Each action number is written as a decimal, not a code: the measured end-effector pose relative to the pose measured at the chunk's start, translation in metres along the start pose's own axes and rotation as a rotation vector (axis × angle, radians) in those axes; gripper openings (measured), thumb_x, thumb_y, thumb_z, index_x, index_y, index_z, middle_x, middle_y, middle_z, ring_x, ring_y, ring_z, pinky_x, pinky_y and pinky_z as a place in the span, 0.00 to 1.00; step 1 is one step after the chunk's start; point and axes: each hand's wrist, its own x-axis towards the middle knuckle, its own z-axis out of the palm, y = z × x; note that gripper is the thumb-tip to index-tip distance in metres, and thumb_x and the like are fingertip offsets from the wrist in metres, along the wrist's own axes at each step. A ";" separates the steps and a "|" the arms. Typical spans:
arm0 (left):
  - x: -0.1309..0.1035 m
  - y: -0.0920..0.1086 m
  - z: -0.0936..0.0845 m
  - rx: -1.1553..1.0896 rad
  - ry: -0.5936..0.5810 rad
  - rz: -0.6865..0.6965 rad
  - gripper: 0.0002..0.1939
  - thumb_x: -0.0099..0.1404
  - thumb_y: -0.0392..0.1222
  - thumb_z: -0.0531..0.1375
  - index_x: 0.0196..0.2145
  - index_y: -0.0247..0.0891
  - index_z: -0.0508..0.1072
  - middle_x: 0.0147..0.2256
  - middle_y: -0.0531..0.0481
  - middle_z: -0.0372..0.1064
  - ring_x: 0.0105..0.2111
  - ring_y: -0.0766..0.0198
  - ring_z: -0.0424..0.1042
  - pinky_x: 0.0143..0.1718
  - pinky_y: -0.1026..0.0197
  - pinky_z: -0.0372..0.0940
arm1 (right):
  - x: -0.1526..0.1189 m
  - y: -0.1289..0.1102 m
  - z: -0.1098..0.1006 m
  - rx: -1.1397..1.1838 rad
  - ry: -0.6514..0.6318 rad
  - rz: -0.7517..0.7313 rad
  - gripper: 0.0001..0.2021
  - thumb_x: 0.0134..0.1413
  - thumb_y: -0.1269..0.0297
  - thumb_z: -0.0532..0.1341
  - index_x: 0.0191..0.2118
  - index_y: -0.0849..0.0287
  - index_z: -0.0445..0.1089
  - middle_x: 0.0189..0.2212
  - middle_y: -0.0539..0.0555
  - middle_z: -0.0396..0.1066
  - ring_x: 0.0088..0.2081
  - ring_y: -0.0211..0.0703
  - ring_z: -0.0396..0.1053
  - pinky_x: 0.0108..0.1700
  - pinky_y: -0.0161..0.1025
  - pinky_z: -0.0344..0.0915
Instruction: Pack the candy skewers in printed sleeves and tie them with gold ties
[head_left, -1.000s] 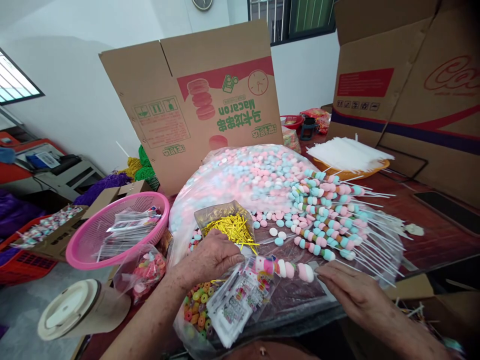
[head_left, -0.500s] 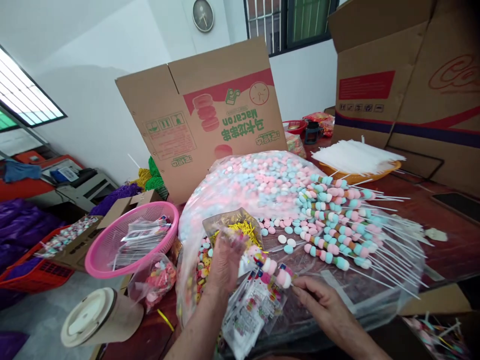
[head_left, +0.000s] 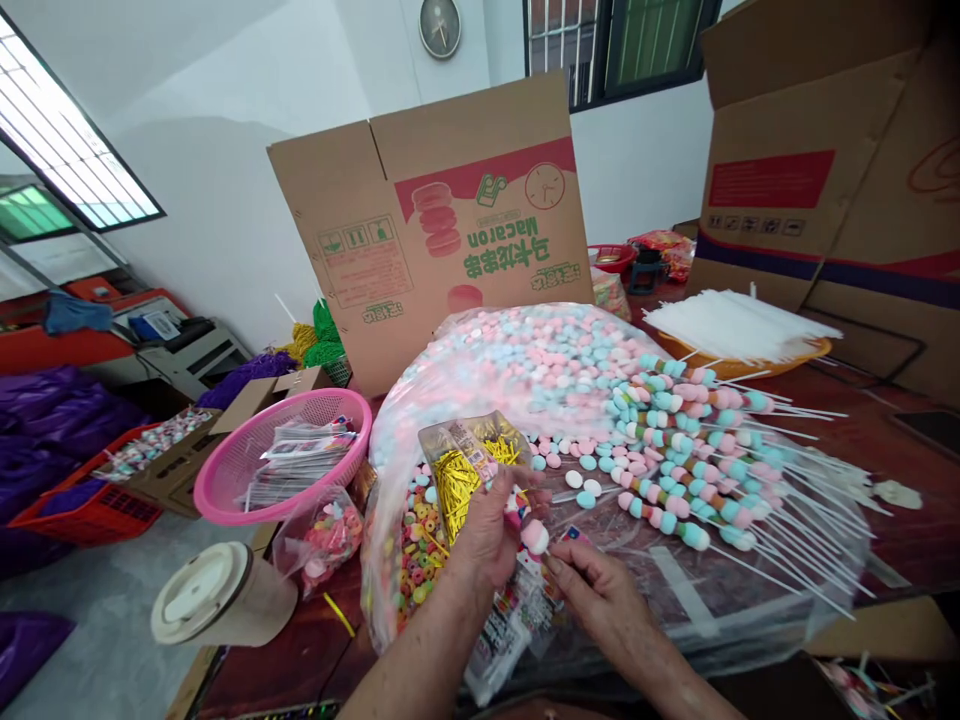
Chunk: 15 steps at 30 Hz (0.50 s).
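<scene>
The left hand [head_left: 480,540] has curled its fingers around the candy skewer [head_left: 535,538]. Beside them, the right hand [head_left: 607,598] pinches its lower end, steadying it.

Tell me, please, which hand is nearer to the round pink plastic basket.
Left. The left hand is right of the basket; the right hand is farther right.

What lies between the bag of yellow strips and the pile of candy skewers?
Loose pink, blue and white candies lie between the bag of yellow strips and the pile of candy skewers, as the head view shows.
</scene>
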 end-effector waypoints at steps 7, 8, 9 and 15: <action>0.009 0.027 -0.004 -0.125 0.015 0.053 0.10 0.54 0.43 0.64 0.33 0.37 0.70 0.17 0.56 0.65 0.18 0.68 0.67 0.34 0.58 0.67 | -0.009 0.000 -0.003 -0.105 -0.094 -0.032 0.16 0.53 0.53 0.51 0.23 0.59 0.63 0.15 0.46 0.56 0.19 0.34 0.53 0.22 0.32 0.51; 0.011 0.027 -0.003 -0.134 0.045 0.067 0.09 0.56 0.44 0.63 0.31 0.37 0.70 0.15 0.58 0.62 0.16 0.69 0.65 0.32 0.59 0.66 | -0.010 0.000 -0.004 -0.184 -0.065 -0.084 0.16 0.54 0.55 0.51 0.23 0.59 0.64 0.16 0.47 0.57 0.20 0.35 0.55 0.23 0.32 0.52; 0.012 0.028 -0.002 -0.151 0.085 0.082 0.09 0.57 0.45 0.61 0.28 0.37 0.69 0.14 0.58 0.61 0.15 0.70 0.63 0.30 0.60 0.66 | -0.011 0.000 -0.005 -0.267 -0.026 -0.144 0.16 0.55 0.56 0.50 0.23 0.60 0.65 0.17 0.48 0.59 0.21 0.36 0.57 0.24 0.32 0.53; 0.011 0.024 0.000 -0.239 0.172 0.089 0.17 0.56 0.54 0.60 0.24 0.37 0.65 0.13 0.58 0.58 0.14 0.71 0.59 0.25 0.63 0.64 | -0.013 -0.001 -0.006 -0.463 0.074 -0.372 0.14 0.57 0.62 0.49 0.28 0.61 0.69 0.21 0.52 0.68 0.24 0.38 0.64 0.27 0.33 0.57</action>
